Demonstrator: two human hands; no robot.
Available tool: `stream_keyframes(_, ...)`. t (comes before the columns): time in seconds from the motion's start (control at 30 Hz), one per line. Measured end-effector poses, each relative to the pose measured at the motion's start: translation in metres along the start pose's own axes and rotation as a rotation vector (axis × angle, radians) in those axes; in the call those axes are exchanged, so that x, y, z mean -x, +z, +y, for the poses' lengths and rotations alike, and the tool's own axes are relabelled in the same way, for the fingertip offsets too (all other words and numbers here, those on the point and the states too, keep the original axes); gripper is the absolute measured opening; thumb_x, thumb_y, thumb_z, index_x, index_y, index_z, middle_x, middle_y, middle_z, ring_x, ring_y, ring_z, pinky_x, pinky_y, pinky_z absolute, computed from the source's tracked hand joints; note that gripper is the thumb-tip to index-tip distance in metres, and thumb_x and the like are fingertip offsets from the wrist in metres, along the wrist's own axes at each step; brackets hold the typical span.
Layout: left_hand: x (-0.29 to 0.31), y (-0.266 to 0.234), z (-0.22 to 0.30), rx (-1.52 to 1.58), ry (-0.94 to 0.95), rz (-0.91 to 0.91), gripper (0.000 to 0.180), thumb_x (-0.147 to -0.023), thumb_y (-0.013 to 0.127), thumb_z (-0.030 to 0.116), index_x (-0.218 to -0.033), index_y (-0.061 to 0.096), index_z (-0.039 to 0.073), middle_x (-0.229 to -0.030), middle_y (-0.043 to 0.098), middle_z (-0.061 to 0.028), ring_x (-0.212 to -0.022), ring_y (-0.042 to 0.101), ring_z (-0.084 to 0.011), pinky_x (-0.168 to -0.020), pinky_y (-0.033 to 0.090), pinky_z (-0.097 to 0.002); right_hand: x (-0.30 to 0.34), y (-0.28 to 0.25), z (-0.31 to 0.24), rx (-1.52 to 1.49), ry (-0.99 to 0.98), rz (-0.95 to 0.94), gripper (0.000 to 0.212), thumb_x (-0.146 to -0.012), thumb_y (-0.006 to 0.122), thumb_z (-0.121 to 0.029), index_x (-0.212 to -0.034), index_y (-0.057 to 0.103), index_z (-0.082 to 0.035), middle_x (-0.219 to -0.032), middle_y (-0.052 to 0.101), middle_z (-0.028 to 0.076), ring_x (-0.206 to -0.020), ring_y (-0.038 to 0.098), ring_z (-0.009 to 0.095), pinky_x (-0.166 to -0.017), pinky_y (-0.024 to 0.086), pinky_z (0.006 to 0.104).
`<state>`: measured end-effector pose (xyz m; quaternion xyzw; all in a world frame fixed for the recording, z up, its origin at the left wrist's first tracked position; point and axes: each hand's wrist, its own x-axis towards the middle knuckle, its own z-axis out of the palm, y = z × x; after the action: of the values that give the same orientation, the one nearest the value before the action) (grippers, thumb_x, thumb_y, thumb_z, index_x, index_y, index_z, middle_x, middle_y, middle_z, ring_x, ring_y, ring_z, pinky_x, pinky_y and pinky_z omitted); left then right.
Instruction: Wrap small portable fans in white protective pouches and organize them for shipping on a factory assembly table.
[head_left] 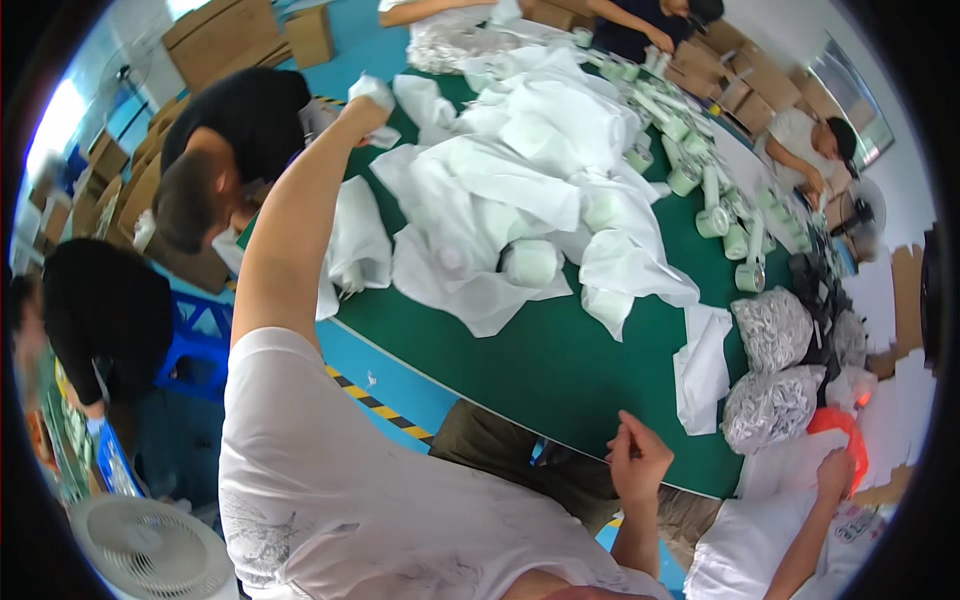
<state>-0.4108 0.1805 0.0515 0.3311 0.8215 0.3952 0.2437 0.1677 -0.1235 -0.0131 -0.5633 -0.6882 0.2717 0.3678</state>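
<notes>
My left arm reaches far across the left side of the table. At its end my left hand [362, 118] grips a small white-wrapped bundle [372, 92]; the bundle's contents are hidden. Close to the table's near edge is my right hand [640, 462], its fingers loosely bent and apart, with nothing visible in them. A big heap of white bags [520, 160] covers the middle of the green table [520, 365]. Pale green round items show in some, one of them [532, 263] at the heap's near side. A flat white bag [702, 370] lies right of my right hand.
Pale green handled devices [713, 215] line the table's right side. Clear bags of silvery parts [772, 400] sit at the near right, beside another person's arm [815, 510]. Several people work around the table. A white fan [150, 545] stands lower left, near a blue stool [195, 345].
</notes>
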Motion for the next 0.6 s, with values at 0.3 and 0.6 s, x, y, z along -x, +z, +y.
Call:
stream_keyframes(0.3,-0.007,0.004,-0.015,-0.500,0.106,-0.192,0.059,-0.079,0.074,0.052,-0.105,0.071,-0.001,-0.095,0.073,-0.0160,-0.086,0.071,-0.0295,-0.068,0.055,-0.0446,-0.085,-0.049,0.044,0.557,-0.094,0.370,0.025,-0.086,0.071,-0.004,-0.111,0.074,-0.008,-0.081,0.067,0.014,-0.063,0.065,0.028,-0.059,0.052,0.0375)
stream_keyframes(0.6,-0.018,-0.029,-0.015,-0.645,0.842,0.603,0.063,-0.088,0.073,0.054,-0.110,0.069,-0.004,-0.095,0.073,-0.0153,-0.086,0.072,-0.0258,-0.068,0.055,-0.0375,-0.091,-0.066,0.101,0.685,0.244,0.347,0.032,-0.083,0.081,-0.026,-0.108,0.076,-0.005,-0.094,0.072,0.016,-0.083,0.070,0.036,-0.076,0.056,0.0452)
